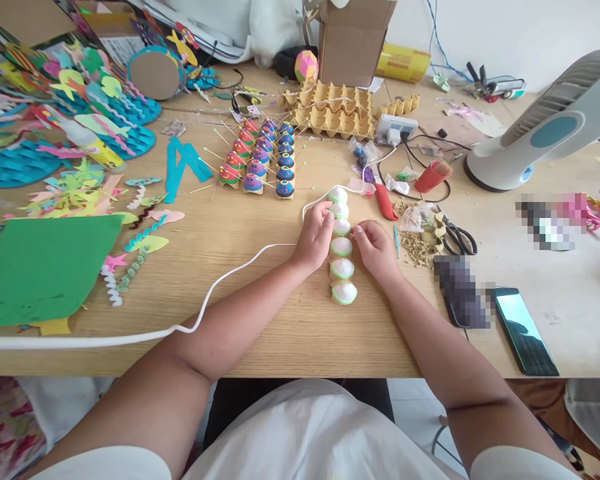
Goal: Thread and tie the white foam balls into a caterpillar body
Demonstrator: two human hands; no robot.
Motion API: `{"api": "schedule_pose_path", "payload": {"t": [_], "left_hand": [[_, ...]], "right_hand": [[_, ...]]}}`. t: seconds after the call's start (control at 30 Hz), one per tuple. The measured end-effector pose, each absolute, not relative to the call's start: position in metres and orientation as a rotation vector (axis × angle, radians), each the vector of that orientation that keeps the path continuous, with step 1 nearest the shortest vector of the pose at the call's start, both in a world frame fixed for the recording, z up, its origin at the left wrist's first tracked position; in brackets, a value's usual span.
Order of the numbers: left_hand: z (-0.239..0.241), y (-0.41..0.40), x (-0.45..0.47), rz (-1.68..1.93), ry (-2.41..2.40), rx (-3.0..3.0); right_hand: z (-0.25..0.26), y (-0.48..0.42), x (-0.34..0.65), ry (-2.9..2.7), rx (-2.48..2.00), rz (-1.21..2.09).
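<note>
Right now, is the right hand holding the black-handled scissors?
No, the black-handled scissors lie on the wooden table, apart from the right hand.

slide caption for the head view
Left hand and right hand flank a row of rounded white pieces edged in green.

Left of the fingers [321, 211], the edge cuts off a green sheet [55, 267]. Right of them, a dark object [461, 290] is blurred.

Cardboard strip [341, 258]: six white domes [344, 293] in one row.
Light-green edging is seen on the domes; the strip is laid domes-up on the wooden tabletop [260, 327].
</note>
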State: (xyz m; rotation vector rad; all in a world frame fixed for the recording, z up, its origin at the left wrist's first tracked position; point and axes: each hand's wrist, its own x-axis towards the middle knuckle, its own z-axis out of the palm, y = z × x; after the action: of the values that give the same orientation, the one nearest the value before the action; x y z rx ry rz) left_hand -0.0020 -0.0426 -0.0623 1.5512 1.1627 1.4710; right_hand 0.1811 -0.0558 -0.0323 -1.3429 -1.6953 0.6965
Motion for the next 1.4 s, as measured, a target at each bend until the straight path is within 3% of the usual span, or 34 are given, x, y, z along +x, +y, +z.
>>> {"api": "schedule_pose_path", "payload": {"t": [0.47, 0.77, 0.93, 1.1, 1.23, 1.4], "left_hand": [[-0.050, -0.046, -0.004, 1.493, 1.313, 1.667], [-0.056, -0.042, -0.001, 1.538, 1.287, 1.613], [-0.058, -0.041, 0.003, 1.563, 1.291, 1.606], [-0.058, -0.041, 0.003, 1.571, 1.284, 1.626], [-0.058, -0.041, 0.003, 1.570, 1.284, 1.618], [-0.058, -0.041, 0.003, 1.573, 1.286, 1.637]], "right_hand": [[-0.019, -0.063, 0.182, -1.835, -1.217, 0.244], [0.062, -0.110, 0.234, -1.971, -1.389, -0.108], [0.021, -0.159, 0.306, -1.941, -1.760, -0.371], [-0.019, -0.194, 0.351, -1.872, -1.972, -0.382], [-0.018, -0.199, 0.347, -1.872, -2.034, -0.332], [0.004, -0.178, 0.298, -1.952, -1.746, -0.329]]}}
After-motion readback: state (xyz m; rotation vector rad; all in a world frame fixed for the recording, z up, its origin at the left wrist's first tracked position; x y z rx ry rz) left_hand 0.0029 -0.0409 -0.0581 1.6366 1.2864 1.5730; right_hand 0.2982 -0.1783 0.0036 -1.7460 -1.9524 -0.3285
